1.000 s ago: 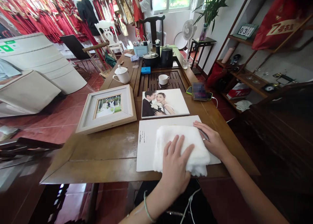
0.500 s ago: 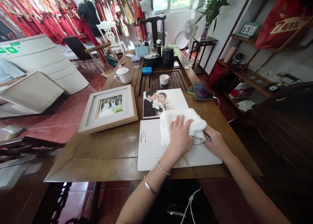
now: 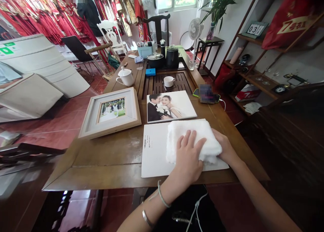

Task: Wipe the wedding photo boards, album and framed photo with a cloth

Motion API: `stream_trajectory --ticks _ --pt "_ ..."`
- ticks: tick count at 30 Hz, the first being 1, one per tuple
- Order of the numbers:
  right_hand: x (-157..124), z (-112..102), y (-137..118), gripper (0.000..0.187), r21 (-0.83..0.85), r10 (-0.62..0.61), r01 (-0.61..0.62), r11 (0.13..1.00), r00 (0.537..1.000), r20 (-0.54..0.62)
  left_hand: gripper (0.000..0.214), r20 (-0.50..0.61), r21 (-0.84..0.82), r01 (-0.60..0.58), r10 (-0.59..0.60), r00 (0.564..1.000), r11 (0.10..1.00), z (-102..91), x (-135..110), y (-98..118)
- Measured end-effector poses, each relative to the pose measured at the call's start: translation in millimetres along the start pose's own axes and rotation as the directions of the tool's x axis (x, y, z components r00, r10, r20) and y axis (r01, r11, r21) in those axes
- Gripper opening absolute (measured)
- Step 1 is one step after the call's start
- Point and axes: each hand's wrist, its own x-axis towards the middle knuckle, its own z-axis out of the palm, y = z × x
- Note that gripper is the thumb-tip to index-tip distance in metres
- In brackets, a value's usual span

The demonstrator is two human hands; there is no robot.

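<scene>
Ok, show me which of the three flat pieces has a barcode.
The white board, under the white towel and left hand; the framed picture and unframed photo panel show photos, with no barcode in sight.

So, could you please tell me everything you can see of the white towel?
The white towel looks soft and fluffy, folded into a thick, roughly square pad with an uneven near edge. It lies on the white board, covering part of its right half. The left hand rests on top with fingers spread; the right hand is at its right side, fingers partly hidden.
</scene>
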Motion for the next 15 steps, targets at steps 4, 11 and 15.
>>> stream_trajectory --ticks 4,11,15 --pt "-2 -1 3 0.039 0.000 0.014 -0.014 1.000 1.000 -0.008 0.075 0.042 -0.029 -0.018 0.019 0.999 0.999 1.3 -28 6" --pt "-1 4 7 0.035 -0.007 0.053 -0.053 0.999 0.998 -0.042 0.076 0.141 -0.102 -0.082 0.096 0.985 0.991 2.4 -63 11" --pt "2 5 6 0.033 0.012 0.082 -0.081 0.997 0.995 -0.054 0.072 0.169 -0.116 -0.114 0.133 0.977 0.987 -0.7 -71 9"
